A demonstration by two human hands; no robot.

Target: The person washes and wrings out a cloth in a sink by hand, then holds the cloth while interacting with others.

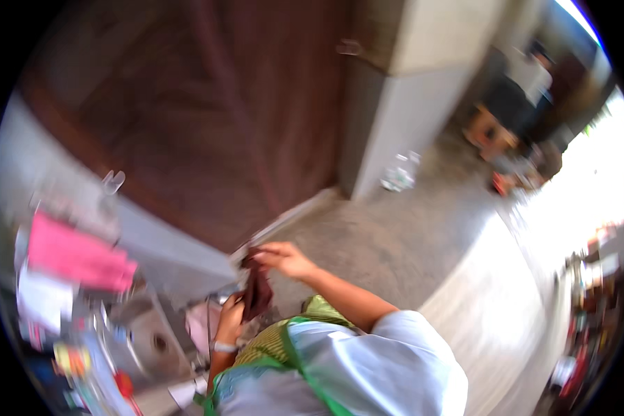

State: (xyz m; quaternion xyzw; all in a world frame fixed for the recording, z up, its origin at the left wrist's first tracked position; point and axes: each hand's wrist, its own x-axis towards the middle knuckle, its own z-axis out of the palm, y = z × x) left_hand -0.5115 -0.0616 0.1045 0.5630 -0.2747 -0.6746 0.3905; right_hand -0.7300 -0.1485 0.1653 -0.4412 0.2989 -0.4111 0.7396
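Note:
A dark maroon cloth (258, 295) hangs bunched between my two hands in front of my apron. My right hand (284, 259) pinches its upper end, the arm stretched forward from a light blue sleeve. Lower down and to the left, my left hand (230, 312) is closed on the cloth's other side, with a pale band around the wrist. Motion blur smears the finer folds of the cloth. A green-edged, yellow-green apron (267, 344) covers my front.
At left stands a metal sink (149, 340), with pink cloth (76, 253) hanging above it. A large brown curtain-like panel (256, 125) fills the far side beside a pillar (388, 125). A clear bottle-like object (399, 173) stands by the pillar. A person (527, 80) is at far right.

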